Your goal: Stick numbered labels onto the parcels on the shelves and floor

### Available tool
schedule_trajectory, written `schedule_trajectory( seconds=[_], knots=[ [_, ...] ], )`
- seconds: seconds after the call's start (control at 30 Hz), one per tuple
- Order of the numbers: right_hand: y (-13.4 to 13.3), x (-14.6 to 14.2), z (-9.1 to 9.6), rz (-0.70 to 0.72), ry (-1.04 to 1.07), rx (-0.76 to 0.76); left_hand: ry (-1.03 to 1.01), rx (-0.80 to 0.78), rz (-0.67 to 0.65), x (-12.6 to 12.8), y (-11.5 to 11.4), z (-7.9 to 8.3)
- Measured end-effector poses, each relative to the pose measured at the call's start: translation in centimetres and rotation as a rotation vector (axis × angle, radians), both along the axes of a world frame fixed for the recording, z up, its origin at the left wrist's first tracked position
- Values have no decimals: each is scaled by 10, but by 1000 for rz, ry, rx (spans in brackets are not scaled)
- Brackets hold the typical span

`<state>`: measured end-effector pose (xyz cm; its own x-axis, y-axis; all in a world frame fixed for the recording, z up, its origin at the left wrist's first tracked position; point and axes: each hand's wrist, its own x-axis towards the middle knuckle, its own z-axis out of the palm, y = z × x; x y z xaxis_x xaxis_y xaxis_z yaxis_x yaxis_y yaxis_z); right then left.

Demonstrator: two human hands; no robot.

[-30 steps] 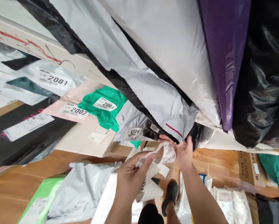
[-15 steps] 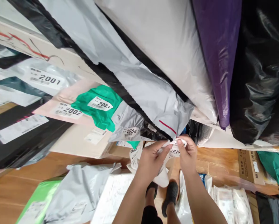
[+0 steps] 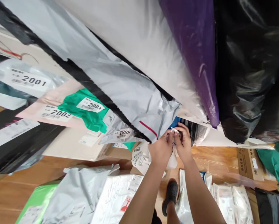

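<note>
My left hand (image 3: 161, 148) and my right hand (image 3: 183, 142) are close together under the shelf edge, fingers closed in a pinch. Between their fingertips is a white strip of number stickers (image 3: 176, 131), partly hidden by the fingers. A loose curl of the sticker strip (image 3: 140, 157), printed with numbers such as 2005, hangs beside my left wrist. Just above the left hand droops the corner of a large grey mailing bag (image 3: 151, 102) with a red line and a black edge. A grey parcel with a 2006 sticker (image 3: 122, 133) lies left of the hands.
Left on the shelf lie a green parcel (image 3: 83, 109) marked 2003 and parcels labelled 2001 and 2002. A purple bag (image 3: 197, 62) and a black bag (image 3: 244, 77) overhang at right. Below, a grey bag (image 3: 78, 189), a white parcel (image 3: 113, 193) and a cardboard box (image 3: 249, 165) are on the floor.
Both hands have moved slightly upward and closer together, with the stickers less visible between them. The camera view has shifted, so the bags and shelf parcels appear farther left.
</note>
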<state>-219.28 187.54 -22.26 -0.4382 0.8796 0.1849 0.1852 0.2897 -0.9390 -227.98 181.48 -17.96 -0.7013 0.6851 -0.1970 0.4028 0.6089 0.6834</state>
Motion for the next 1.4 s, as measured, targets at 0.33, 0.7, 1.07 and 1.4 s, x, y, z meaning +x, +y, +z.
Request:
schedule_trajectory(
  seconds=[0.33, 0.7, 1.07, 1.4],
  knots=[
    [12, -3, -7, -160, 239, -355, -286, 360, 82, -3, 4, -19],
    [9, -27, -13, -297, 240, -302, -280, 229, 172, -12, 5, -20],
    [13, -38, -29, -315, 137, -185, -325, 200, 202, -3, -53, -11],
    [-37, 23, 17, -83, 197, 48, -320, 678, 247, 15, -92, -9]
  ],
)
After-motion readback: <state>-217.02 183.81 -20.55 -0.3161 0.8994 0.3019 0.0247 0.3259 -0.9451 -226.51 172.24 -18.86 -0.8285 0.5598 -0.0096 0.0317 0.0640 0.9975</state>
